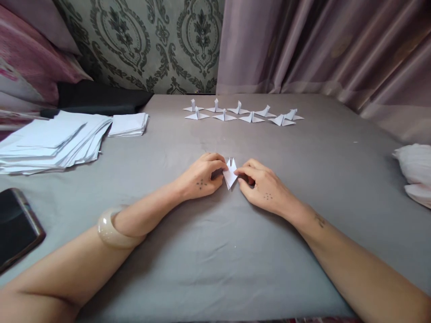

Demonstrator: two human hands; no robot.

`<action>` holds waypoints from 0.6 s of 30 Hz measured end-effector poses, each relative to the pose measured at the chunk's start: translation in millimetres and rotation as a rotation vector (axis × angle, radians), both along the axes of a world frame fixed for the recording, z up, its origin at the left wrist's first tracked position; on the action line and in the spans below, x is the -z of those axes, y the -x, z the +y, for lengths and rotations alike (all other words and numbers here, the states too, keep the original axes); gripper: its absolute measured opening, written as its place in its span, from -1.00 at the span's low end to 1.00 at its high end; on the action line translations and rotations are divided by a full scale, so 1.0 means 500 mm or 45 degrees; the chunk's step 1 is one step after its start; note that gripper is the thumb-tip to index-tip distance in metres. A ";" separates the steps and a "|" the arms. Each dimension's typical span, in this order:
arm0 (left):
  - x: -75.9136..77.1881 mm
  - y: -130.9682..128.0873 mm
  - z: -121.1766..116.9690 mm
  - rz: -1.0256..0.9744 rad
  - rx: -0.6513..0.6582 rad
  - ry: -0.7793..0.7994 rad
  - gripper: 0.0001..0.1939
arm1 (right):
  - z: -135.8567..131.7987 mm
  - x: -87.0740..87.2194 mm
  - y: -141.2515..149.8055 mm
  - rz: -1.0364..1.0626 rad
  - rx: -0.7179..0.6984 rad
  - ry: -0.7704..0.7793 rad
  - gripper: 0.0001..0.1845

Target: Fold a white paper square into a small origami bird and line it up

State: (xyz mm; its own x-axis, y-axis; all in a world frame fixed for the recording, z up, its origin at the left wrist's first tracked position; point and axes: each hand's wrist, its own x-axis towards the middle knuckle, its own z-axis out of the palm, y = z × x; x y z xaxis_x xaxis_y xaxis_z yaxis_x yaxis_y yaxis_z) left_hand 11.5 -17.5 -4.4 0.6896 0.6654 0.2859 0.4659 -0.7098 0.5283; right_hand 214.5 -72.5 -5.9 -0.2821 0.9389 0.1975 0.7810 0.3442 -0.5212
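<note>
Head view. Left hand (pixel 201 181) and right hand (pixel 261 187) rest on the grey sheet (pixel 208 260) near its middle, fingertips meeting on a small white folded paper (pixel 230 173). Both hands pinch it narrowly: left fingers on its left edge, right fingers on its right edge. The paper lies on the sheet between the two hands, two small points at its top, a pointed tip toward the person. The lower right part of it is partly hidden by the right fingers.

A pale bangle (pixel 114 229) sits on the left forearm.

Surroundings: beyond the hands, well apart, two rows of finished paper birds (pixel 240 113) stand on the sheet. Far left, a loose heap of white paper sheets (pixel 54 141); just beside it, a smaller neat stack of paper squares (pixel 129 124). A dark phone (pixel 15 226) lies at the left edge, screen up, near the left forearm. Right edge: a white cloth bundle (pixel 415 172), cut off by the frame. Behind: patterned wall (pixel 151 40), mauve curtain (pixel 319 45), pink pillows (pixel 30 58) at upper left.

Nothing lies between the hands and the birds.
</note>
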 end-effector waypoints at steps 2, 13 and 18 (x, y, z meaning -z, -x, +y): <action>-0.002 0.000 0.000 0.002 -0.012 0.011 -0.74 | 0.001 0.001 0.001 -0.017 0.017 0.005 -0.77; -0.005 -0.001 0.000 -0.010 -0.052 0.019 -0.80 | 0.011 0.000 0.006 0.070 0.104 0.055 -0.77; -0.001 -0.006 0.005 -0.038 -0.130 0.087 -0.84 | 0.019 -0.007 0.008 0.109 0.168 0.109 -0.74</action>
